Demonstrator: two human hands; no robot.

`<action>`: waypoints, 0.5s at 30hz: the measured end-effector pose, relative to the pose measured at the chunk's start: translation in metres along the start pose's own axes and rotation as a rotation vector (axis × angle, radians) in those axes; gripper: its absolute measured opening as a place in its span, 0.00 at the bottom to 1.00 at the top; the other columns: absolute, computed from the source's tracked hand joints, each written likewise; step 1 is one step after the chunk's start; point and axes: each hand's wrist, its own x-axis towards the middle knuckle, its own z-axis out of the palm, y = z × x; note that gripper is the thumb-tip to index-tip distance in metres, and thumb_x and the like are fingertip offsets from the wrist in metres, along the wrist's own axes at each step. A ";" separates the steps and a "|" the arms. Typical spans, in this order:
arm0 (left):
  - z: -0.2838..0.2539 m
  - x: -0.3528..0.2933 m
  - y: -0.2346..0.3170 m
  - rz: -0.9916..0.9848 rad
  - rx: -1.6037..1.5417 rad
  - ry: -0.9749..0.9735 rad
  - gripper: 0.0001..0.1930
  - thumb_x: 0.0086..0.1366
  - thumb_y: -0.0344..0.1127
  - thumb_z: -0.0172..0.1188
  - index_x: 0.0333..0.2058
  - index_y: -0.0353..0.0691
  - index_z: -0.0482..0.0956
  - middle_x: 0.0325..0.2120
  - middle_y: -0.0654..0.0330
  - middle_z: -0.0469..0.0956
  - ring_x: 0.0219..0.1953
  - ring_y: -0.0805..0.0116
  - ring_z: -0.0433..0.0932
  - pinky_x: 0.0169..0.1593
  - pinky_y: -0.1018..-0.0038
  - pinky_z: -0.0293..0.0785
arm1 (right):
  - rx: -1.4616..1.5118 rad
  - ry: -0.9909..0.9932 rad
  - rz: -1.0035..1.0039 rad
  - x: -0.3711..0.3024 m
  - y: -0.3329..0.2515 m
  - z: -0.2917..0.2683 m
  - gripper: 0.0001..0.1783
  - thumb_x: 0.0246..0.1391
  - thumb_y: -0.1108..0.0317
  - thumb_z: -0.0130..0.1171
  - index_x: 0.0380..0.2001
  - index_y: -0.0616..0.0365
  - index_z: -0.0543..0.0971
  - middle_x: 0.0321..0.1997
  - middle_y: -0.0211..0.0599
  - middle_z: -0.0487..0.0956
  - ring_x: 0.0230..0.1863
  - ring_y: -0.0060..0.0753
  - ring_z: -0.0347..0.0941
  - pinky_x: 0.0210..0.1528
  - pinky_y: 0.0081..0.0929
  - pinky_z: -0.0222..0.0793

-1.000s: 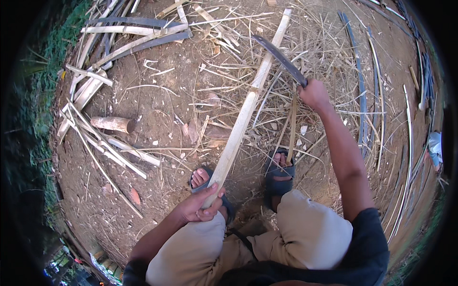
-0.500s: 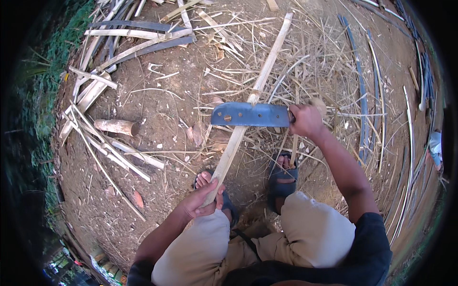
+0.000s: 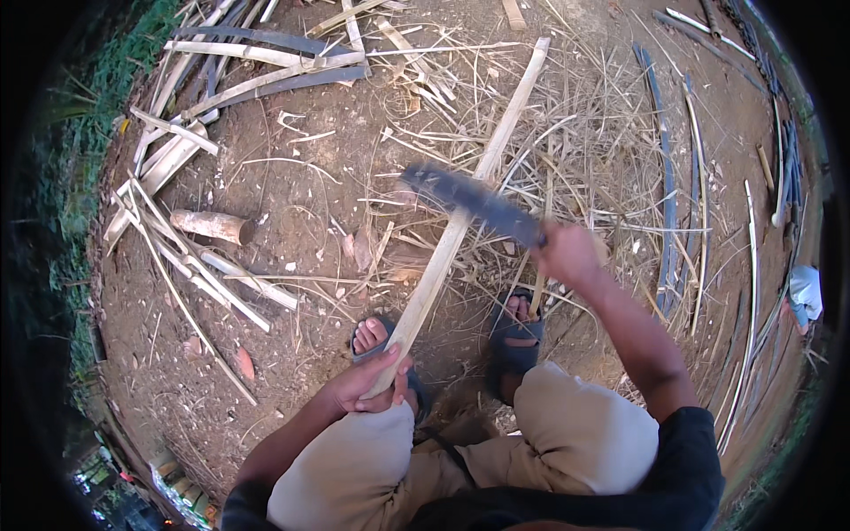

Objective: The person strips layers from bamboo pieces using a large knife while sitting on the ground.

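A long pale strip of split bamboo (image 3: pixel 434 273) slants away from me over the ground. Its near end is gripped by my left hand (image 3: pixel 370 382), close above my left knee. My right hand (image 3: pixel 571 258) is closed round the handle of a broad, dark machete (image 3: pixel 469 200), whose handle is mostly hidden by the fingers. The blade is blurred by motion and lies across the strip, tip up to the left. Whether its edge touches the bamboo I cannot tell. My sandalled feet are on either side below the blade.
Thin shavings (image 3: pixel 598 168) litter the ground beyond the blade. A short log (image 3: pixel 212 227) and split strips (image 3: pixel 252 281) lie at left, with more strips piled at far left. Long dark strips (image 3: pixel 662 168) lie at right. Another person (image 3: pixel 805 292) is partly visible at the right edge.
The machete has swung from nearly level to slanted, its tip higher and its handle end lower. My right hand has dropped slightly. The left hand keeps its hold on the strip.
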 end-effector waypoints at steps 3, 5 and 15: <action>-0.007 0.000 -0.003 -0.030 0.056 0.064 0.22 0.77 0.57 0.39 0.41 0.42 0.66 0.22 0.50 0.78 0.03 0.79 0.54 0.07 0.82 0.50 | -0.090 0.036 -0.434 -0.013 0.019 0.023 0.17 0.54 0.53 0.59 0.31 0.58 0.80 0.20 0.40 0.80 0.30 0.46 0.82 0.40 0.40 0.80; -0.031 -0.010 -0.004 -0.044 0.089 0.088 0.22 0.77 0.56 0.39 0.43 0.41 0.66 0.23 0.49 0.79 0.04 0.78 0.55 0.07 0.82 0.51 | -0.105 -0.222 0.340 0.032 0.041 -0.003 0.17 0.53 0.54 0.60 0.35 0.57 0.83 0.23 0.41 0.82 0.31 0.48 0.83 0.39 0.42 0.80; -0.038 -0.036 -0.001 -0.034 0.181 0.089 0.23 0.76 0.57 0.43 0.40 0.41 0.71 0.25 0.48 0.80 0.04 0.79 0.58 0.12 0.87 0.57 | -0.182 -0.197 -0.243 0.025 0.011 0.033 0.12 0.54 0.59 0.59 0.38 0.51 0.82 0.26 0.39 0.83 0.26 0.35 0.80 0.39 0.35 0.80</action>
